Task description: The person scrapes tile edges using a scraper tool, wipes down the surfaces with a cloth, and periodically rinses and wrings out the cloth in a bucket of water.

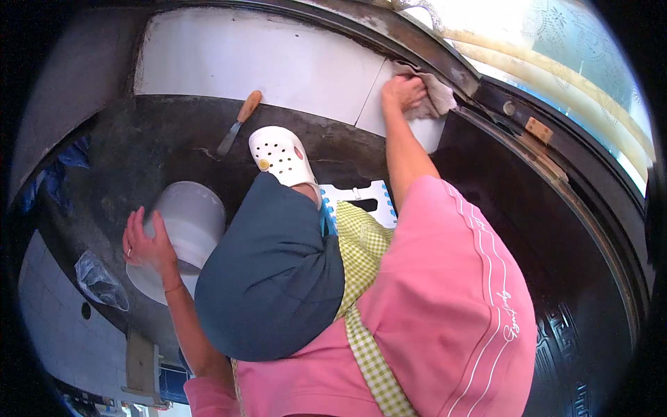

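At the upper right, my right hand (403, 92) is closed on a grey-beige cloth (438, 97). The cloth lies against the white tiles (257, 59) by the dark door frame, close to a seam between two tiles. My left hand (147, 243) is at the left with its fingers apart and nothing in it. It hovers in front of a white bucket (191, 212); whether it touches the bucket I cannot tell. A scraper (240, 121) with a wooden handle rests by the tiles' lower edge.
My foot in a white clog (281, 156) is near the scraper. A white and blue folding step stool (379, 193) shows between my legs. To the right stands a dark door (535, 229) with a metal hinge (538, 131). A clear plastic bag (101, 281) lies at the left.
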Demonstrator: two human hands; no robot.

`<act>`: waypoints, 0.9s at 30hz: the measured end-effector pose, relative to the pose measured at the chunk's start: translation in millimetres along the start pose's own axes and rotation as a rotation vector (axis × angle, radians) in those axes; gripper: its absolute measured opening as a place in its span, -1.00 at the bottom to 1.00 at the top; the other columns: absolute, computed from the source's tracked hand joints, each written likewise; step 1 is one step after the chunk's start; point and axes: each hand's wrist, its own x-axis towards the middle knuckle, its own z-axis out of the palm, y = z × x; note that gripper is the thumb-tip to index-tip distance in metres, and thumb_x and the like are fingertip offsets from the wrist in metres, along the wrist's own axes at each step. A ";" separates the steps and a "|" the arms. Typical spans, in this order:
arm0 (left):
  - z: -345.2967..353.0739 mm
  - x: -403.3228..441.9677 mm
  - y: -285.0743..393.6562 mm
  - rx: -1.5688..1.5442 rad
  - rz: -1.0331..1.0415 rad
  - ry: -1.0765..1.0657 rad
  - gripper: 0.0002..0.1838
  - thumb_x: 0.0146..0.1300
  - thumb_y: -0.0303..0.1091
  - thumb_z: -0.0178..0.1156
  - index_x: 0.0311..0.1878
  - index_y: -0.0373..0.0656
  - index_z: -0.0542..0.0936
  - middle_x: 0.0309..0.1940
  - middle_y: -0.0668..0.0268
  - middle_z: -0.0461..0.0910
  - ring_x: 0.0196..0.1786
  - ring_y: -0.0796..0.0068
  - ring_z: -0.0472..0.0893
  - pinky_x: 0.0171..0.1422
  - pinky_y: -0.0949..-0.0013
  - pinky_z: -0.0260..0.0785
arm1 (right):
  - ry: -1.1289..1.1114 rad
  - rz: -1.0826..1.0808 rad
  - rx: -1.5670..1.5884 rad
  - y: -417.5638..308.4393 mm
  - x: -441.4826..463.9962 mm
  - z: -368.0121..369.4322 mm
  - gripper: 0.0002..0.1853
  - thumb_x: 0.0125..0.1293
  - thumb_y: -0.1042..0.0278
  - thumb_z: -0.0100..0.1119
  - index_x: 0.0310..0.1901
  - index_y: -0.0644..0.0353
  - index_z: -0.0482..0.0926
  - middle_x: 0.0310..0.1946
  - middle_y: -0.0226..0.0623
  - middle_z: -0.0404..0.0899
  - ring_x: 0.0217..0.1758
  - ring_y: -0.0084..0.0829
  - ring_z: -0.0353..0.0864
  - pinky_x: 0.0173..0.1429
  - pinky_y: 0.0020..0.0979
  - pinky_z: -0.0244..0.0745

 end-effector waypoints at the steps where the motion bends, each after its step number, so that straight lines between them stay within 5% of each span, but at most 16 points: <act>1: 1.2 -0.9 0.4 -0.007 -0.002 -0.002 -0.66 0.14 0.06 0.13 -0.04 0.25 0.59 0.09 0.54 0.50 0.19 0.32 0.37 0.29 -0.06 -0.05 | 0.002 -0.059 -0.008 -5.2 -8.4 5.9 -0.63 0.14 0.23 -0.05 -0.06 0.27 0.33 0.03 -0.02 0.35 0.22 -0.04 0.19 0.23 0.01 0.08; 6: -4.7 -1.8 5.4 0.005 -0.015 0.007 -0.68 0.14 0.04 0.15 -0.06 0.25 0.60 0.08 0.57 0.50 0.20 0.37 0.36 0.29 -0.04 -0.06 | 0.026 -0.516 0.086 -74.9 -76.3 37.5 -0.65 0.07 0.23 -0.03 -0.11 0.20 0.36 -0.02 -0.04 0.36 0.14 -0.04 0.23 0.19 0.05 0.03; 9: 2.6 -0.9 1.2 0.015 -0.003 0.021 -0.69 0.14 0.04 0.15 -0.06 0.27 0.60 0.07 0.59 0.51 0.20 0.37 0.36 0.29 -0.07 -0.08 | -0.279 -0.755 0.198 -147.7 -118.4 41.6 -0.67 0.05 0.21 -0.01 -0.15 0.17 0.40 -0.05 -0.11 0.42 0.11 -0.04 0.28 0.20 0.10 0.05; 10: 4.5 -0.7 0.1 0.023 -0.008 0.022 -0.69 0.14 0.04 0.15 -0.06 0.27 0.60 0.07 0.59 0.51 0.20 0.37 0.36 0.29 -0.07 -0.08 | -0.121 -0.812 0.283 -169.4 -131.7 48.8 -0.66 0.06 0.20 0.00 -0.13 0.16 0.41 -0.03 -0.11 0.43 0.16 -0.06 0.28 0.22 0.13 0.03; 13: 4.5 -3.5 -6.1 -0.057 -0.009 0.003 -0.69 0.13 0.05 0.15 -0.07 0.27 0.60 0.06 0.60 0.51 0.20 0.36 0.36 0.30 -0.12 -0.10 | -0.088 -0.791 0.268 -170.5 -134.7 36.4 -0.63 0.08 0.18 0.02 -0.07 0.11 0.41 0.00 -0.14 0.45 0.20 -0.10 0.28 0.23 0.08 0.05; 15: 9.8 0.0 -2.5 0.021 -0.017 0.000 -0.69 0.13 0.05 0.14 -0.08 0.25 0.60 0.06 0.61 0.52 0.20 0.36 0.35 0.31 -0.16 -0.11 | -0.338 -1.013 0.298 -137.3 -93.9 26.8 -0.55 0.07 0.20 0.04 0.05 0.04 0.40 0.06 -0.19 0.45 0.25 -0.15 0.26 0.27 0.02 0.06; 17: 14.7 1.9 0.6 0.014 -0.032 -0.012 -0.69 0.13 0.05 0.14 -0.08 0.25 0.60 0.05 0.61 0.52 0.20 0.37 0.36 0.32 -0.16 -0.12 | -0.488 -0.742 0.321 -81.8 -64.1 8.5 -0.45 0.08 0.22 0.01 0.20 -0.02 0.36 0.16 -0.24 0.40 0.30 -0.22 0.23 0.28 -0.06 0.13; 18: 12.2 2.2 -0.1 0.013 -0.047 -0.021 -0.69 0.13 0.06 0.14 -0.09 0.25 0.61 0.05 0.61 0.52 0.20 0.37 0.36 0.32 -0.16 -0.12 | -0.308 -0.865 0.263 -34.2 -38.0 18.9 -0.48 0.14 0.17 -0.03 0.19 -0.03 0.37 0.17 -0.25 0.37 0.29 -0.25 0.23 0.24 -0.12 0.21; 20: 9.1 3.2 2.3 0.015 -0.063 -0.033 -0.69 0.13 0.06 0.14 -0.09 0.25 0.60 0.04 0.61 0.52 0.20 0.37 0.35 0.32 -0.17 -0.13 | -0.189 -0.603 -0.420 19.2 -20.6 -16.8 -0.63 0.23 0.16 -0.09 0.06 0.00 0.45 0.13 -0.30 0.39 0.23 -0.26 0.27 0.22 -0.21 0.26; 22: 7.2 4.3 3.7 0.016 -0.075 -0.050 -0.69 0.13 0.06 0.14 -0.09 0.24 0.60 0.04 0.61 0.52 0.21 0.37 0.35 0.33 -0.17 -0.13 | -0.455 0.384 0.183 55.0 11.6 -61.2 -0.52 0.22 0.06 -0.10 0.15 0.07 0.33 0.20 -0.17 0.30 0.31 -0.20 0.20 0.30 -0.13 0.14; 25: 7.9 1.7 5.6 0.059 -0.041 -0.021 -0.70 0.15 0.05 0.14 -0.08 0.25 0.60 0.03 0.61 0.54 0.16 0.42 0.40 0.29 -0.06 -0.04 | -0.326 0.199 -0.135 70.1 13.3 -45.8 -0.43 0.22 0.08 -0.11 0.27 0.05 0.21 0.27 -0.06 0.19 0.38 -0.16 0.10 0.33 -0.04 0.08; 27: 5.1 2.5 7.5 0.046 -0.027 0.003 -0.73 0.14 0.01 0.16 -0.11 0.24 0.61 0.01 0.61 0.55 0.14 0.44 0.41 0.30 -0.04 -0.04 | -0.119 -0.300 -0.364 58.9 -5.3 -16.0 -0.37 0.22 0.06 -0.14 0.34 0.01 0.12 0.28 0.02 0.15 0.36 -0.06 0.09 0.33 0.09 -0.01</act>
